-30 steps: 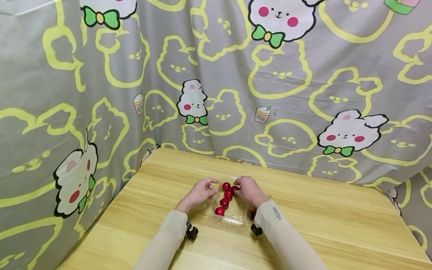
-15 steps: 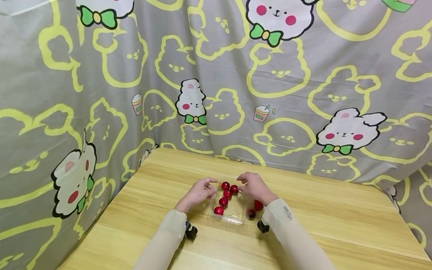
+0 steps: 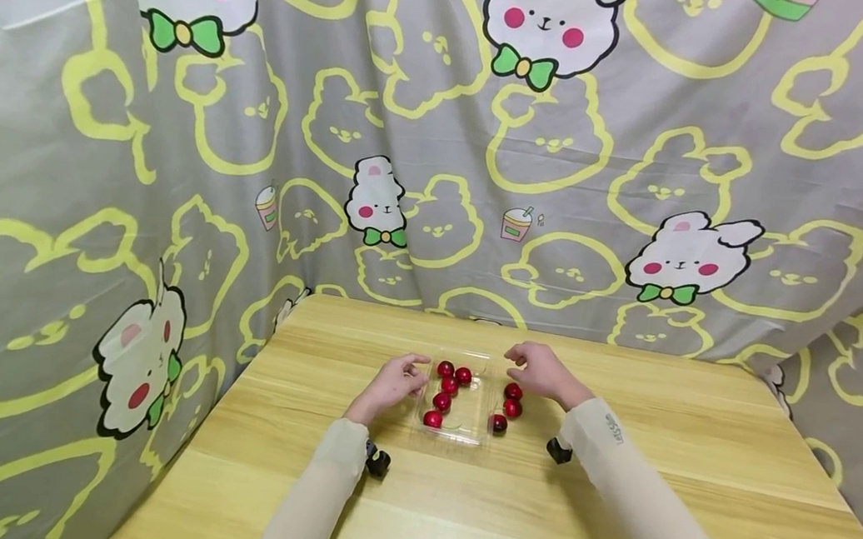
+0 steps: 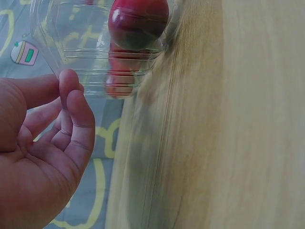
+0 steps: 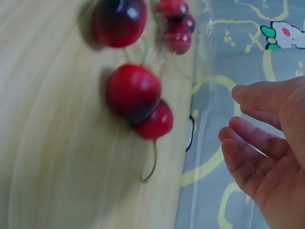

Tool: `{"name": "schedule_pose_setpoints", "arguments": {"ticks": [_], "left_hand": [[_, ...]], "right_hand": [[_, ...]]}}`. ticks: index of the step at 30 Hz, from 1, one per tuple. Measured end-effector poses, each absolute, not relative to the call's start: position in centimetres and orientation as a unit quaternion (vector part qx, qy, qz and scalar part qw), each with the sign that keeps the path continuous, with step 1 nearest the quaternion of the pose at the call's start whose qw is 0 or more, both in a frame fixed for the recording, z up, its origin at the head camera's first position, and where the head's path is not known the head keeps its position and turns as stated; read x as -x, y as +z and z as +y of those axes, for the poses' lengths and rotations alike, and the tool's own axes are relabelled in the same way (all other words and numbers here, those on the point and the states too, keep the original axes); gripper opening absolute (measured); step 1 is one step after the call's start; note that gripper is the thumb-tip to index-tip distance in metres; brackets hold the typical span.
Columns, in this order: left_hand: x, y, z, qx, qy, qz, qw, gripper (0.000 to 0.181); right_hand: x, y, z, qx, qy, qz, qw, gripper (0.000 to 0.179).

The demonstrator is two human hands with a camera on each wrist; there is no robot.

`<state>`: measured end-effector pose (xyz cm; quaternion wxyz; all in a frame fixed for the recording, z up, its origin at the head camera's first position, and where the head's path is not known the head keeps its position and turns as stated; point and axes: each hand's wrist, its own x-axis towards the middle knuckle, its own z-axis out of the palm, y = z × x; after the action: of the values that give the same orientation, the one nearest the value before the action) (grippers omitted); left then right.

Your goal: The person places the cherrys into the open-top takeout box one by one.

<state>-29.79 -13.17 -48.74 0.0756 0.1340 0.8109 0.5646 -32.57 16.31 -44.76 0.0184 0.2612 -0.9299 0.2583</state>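
A clear plastic box (image 3: 472, 410) lies on the table with several red cherries (image 3: 441, 401) in it, most along its left side. My left hand (image 3: 396, 382) is at the box's left edge; in the left wrist view its thumb and curled forefinger pinch the rim. To the right of the box, three dark red cherries (image 3: 513, 408) lie in a short row on the wood. Just beyond them hovers my right hand (image 3: 547, 372), fingers relaxed and apart from the thumb, holding nothing. Green stems show on these cherries in the right wrist view.
The wooden table (image 3: 612, 482) reaches back to a grey curtain (image 3: 441, 136) printed with cartoon animals, which also hangs along the left side. A small black wrist camera (image 3: 559, 450) sits under the right sleeve, another (image 3: 377, 461) under the left.
My right hand has drawn back from over the box toward the right, leaving a cherry inside at the back. The loose cherries now show fully. My left hand has stayed at the rim.
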Motion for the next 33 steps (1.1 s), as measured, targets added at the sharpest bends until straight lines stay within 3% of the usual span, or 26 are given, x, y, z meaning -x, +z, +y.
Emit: {"name": "schedule_pose_setpoints", "arguments": {"ticks": [12, 21, 33], "left_hand": [[29.6, -48.6, -13.3, -0.122, 0.560, 0.816, 0.077, 0.040], [29.5, -48.5, -13.4, -0.129, 0.561, 0.814, 0.078, 0.041], [29.8, -48.8, -13.6, -0.129, 0.556, 0.817, 0.075, 0.041]], "right_hand": [[32.0, -46.7, 18.2, -0.245, 0.263, -0.933, -0.031, 0.024], [32.0, -48.0, 18.5, -0.300, 0.256, -0.917, -0.056, 0.031], [32.4, -48.8, 18.4, -0.313, 0.242, -0.918, -0.043, 0.032]]}}
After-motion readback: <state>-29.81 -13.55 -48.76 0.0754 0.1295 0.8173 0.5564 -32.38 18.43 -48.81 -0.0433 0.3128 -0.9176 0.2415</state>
